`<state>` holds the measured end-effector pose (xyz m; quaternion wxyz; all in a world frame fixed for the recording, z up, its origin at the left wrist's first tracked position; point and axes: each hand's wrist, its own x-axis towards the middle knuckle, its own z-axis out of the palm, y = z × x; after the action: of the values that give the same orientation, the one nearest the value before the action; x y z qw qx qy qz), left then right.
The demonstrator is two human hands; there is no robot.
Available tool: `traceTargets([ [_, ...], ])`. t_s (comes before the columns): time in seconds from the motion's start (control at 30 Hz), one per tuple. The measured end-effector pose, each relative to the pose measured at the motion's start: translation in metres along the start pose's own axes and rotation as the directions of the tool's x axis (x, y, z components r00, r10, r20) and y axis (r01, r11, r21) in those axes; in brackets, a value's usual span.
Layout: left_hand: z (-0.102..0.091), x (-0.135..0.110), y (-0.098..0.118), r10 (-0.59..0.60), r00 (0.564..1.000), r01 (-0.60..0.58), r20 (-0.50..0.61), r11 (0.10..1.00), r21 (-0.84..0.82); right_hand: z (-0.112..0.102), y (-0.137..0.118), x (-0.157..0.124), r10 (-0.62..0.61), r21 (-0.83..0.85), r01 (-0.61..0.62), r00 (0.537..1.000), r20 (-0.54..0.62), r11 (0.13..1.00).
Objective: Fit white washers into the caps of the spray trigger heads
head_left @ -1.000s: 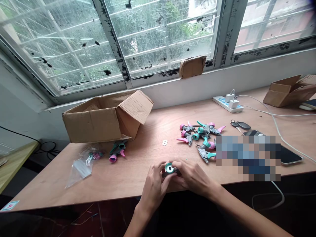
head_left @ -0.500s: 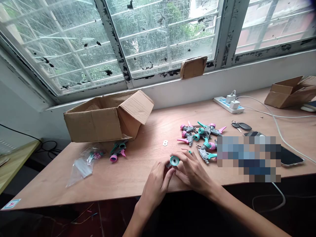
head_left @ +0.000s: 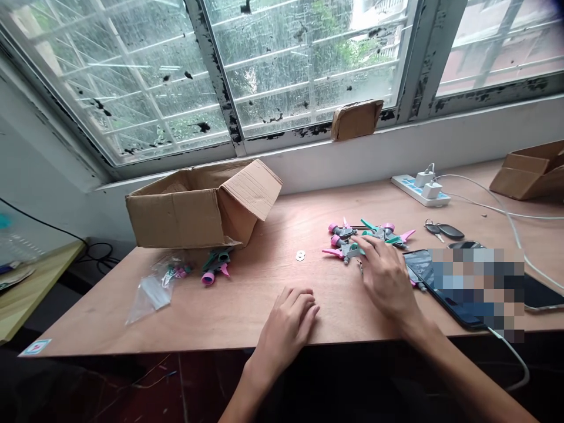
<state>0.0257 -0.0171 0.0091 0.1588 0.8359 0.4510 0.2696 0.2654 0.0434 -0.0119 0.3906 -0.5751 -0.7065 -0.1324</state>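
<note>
My left hand lies palm down near the front edge of the wooden table, fingers loosely stretched and holding nothing. My right hand rests palm down farther right, its spread fingers lying over a pile of small grey, teal and pink plastic parts. What lies beneath that palm is hidden. A small metal washer lies alone between the two hands, a little farther back.
An open cardboard box lies on its side at back left, with two more plastic parts and a clear bag before it. To the right are a phone, keys, a power strip with cables, and another box.
Both hands held a teal-capped part together near the table's front. They have come apart: the right hand moved right onto the pile, the left stayed flat, and the part is out of sight.
</note>
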Motion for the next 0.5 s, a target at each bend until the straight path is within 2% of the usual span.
traceTargets([
  [0.1,0.001,0.000,0.000,0.002,1.000,-0.002,-0.004,1.000,0.020,0.007,0.017,0.003,0.023,-0.036,-0.021,0.998,0.060,0.999],
  [0.23,0.000,0.000,-0.001,0.015,1.000,-0.015,-0.004,0.999,0.041,0.014,0.025,0.002,0.030,-0.008,-0.029,0.994,0.103,1.000],
  [0.37,-0.002,0.000,0.001,0.012,1.000,-0.013,0.006,0.998,0.061,0.016,0.025,0.001,0.045,0.005,-0.046,0.996,0.072,0.999],
  [0.5,0.002,-0.001,0.002,0.007,1.000,-0.009,0.023,0.997,0.080,0.018,0.024,0.000,0.030,-0.049,-0.029,0.999,0.015,0.998],
])
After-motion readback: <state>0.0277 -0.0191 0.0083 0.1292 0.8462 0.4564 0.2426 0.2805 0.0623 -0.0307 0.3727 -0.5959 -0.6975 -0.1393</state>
